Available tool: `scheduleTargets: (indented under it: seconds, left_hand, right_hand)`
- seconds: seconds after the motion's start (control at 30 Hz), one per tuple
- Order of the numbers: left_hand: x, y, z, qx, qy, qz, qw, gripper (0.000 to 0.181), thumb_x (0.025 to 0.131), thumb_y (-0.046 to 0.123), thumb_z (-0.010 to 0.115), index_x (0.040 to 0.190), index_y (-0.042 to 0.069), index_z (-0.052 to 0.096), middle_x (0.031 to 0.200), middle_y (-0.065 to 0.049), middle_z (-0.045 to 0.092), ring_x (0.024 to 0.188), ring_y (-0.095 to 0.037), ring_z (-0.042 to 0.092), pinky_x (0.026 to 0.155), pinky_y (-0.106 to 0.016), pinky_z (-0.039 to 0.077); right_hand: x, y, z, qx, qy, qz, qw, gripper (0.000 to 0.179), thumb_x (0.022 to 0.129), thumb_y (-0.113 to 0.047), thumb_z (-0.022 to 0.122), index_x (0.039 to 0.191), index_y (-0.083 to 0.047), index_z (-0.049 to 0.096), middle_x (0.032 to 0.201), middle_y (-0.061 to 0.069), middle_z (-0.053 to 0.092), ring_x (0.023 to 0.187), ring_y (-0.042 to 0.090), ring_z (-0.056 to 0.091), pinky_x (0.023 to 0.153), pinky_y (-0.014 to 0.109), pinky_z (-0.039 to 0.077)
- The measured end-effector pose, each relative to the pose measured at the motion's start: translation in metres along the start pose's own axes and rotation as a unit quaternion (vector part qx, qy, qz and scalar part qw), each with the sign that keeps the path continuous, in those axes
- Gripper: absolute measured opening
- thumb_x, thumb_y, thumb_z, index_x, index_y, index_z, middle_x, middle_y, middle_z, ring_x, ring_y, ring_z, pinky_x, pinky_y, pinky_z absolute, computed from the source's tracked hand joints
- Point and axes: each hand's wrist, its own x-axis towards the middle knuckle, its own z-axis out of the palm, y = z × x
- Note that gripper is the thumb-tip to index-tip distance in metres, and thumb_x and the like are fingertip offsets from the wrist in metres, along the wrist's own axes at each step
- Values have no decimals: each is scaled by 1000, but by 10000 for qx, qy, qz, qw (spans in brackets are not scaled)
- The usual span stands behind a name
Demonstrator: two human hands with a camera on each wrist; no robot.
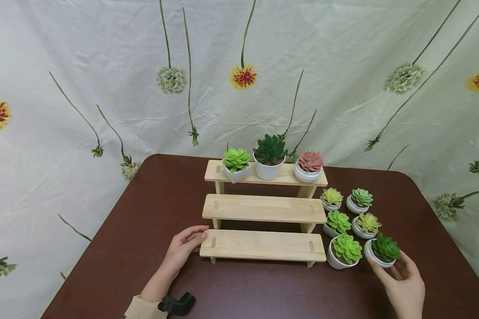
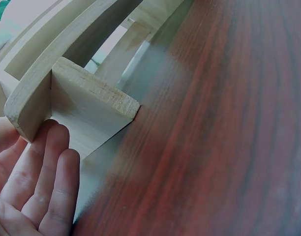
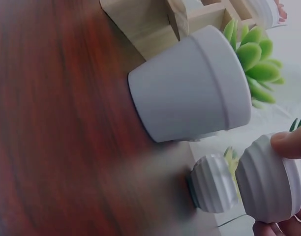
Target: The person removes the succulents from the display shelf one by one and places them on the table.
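Note:
A three-tier wooden shelf (image 1: pixel 263 244) stands on the dark table. At the left end of its lowest board is my left hand (image 1: pixel 188 239), thumb near the top and fingers around the end; the left wrist view shows those fingertips (image 2: pixel 57 132) against the board's underside. My right hand (image 1: pixel 406 279) grips a dark green potted succulent (image 1: pixel 386 248) by its white pot, thumb on one side and fingers on the other. In the right wrist view this ribbed pot (image 3: pixel 266 182) is tilted, beside a bright green succulent in a smooth white pot (image 3: pixel 190 88).
On the top board sit a light green succulent (image 1: pixel 236 160), a dark green one (image 1: pixel 270 149) and a pink one (image 1: pixel 310 162). Several more potted succulents, among them a bright green one (image 1: pixel 347 249), cluster right of the shelf. A flowered cloth (image 1: pixel 343 88) hangs behind the table (image 1: pixel 151 195).

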Motion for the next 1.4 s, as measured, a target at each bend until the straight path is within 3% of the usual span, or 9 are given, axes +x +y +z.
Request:
scheduleTargets:
  seconds: [0.27,0.6,0.67,0.77,0.87,1.13,1.27,1.37,1.4]
  left_hand:
    - [0,0,0,-27,5,-13,10000,34,90,15,64,118,-4,60,103,-14,67,88,-15,64,72,-30,54]
    - [-1,0,0,-23,-2,-11,10000,35,90,15,64,119,-4,60,103,-14,67,87,-15,65,72,-31,54]
    - [-1,0,0,-35,10,-22,10000,34,90,15,64,118,-4,60,102,-14,67,87,-15,65,72,-31,54]
    - [0,0,0,-37,-2,-9,10000,34,90,15,64,118,-4,60,102,-14,67,87,-15,65,72,-31,54]
    - [0,0,0,-32,-13,10,10000,35,90,15,64,119,-4,60,102,-14,67,87,-15,65,72,-31,54]
    - [0,1,0,-36,5,7,10000,34,90,15,64,118,-4,60,102,-14,67,87,-15,65,72,-30,54]
    - [0,1,0,-40,16,11,10000,35,90,15,65,118,-4,60,102,-15,67,87,-14,65,72,-30,54]
    - [1,1,0,-47,9,6,10000,35,90,15,65,118,-4,60,102,-15,67,87,-14,65,72,-30,54]
    - [1,1,1,-52,-3,8,10000,35,90,15,64,119,-4,60,102,-15,67,87,-14,65,72,-30,54]
  right_hand:
    - [4,9,1,-244,-397,22,9989,76,77,-23,80,137,1,41,125,24,50,68,-25,38,59,1,38]
    - [5,15,6,-428,-595,34,9973,75,77,-22,79,136,3,40,125,27,50,71,-24,36,61,0,36]
    - [5,16,7,-515,-611,67,9968,77,77,-22,79,137,3,39,127,26,49,78,-16,45,62,-1,35]
    - [7,17,9,-551,-642,92,9964,78,78,-21,78,139,4,37,130,26,46,100,16,59,62,-2,33]
    - [7,18,9,-527,-713,104,9960,80,79,-21,77,140,6,34,132,30,42,116,45,47,60,-2,31]
    - [7,16,10,-511,-837,146,9951,83,79,-23,76,142,7,30,134,31,39,118,46,45,59,-2,32]
    - [7,13,10,-626,-883,50,9941,85,79,-26,77,142,6,30,135,31,39,120,45,43,85,21,47]
    - [5,6,9,-635,-877,-22,9941,87,79,-25,77,144,4,27,138,30,37,125,43,39,99,49,37]
    - [4,3,8,-623,-875,-45,9942,89,79,-25,77,145,3,25,139,30,35,126,43,38,100,49,35]
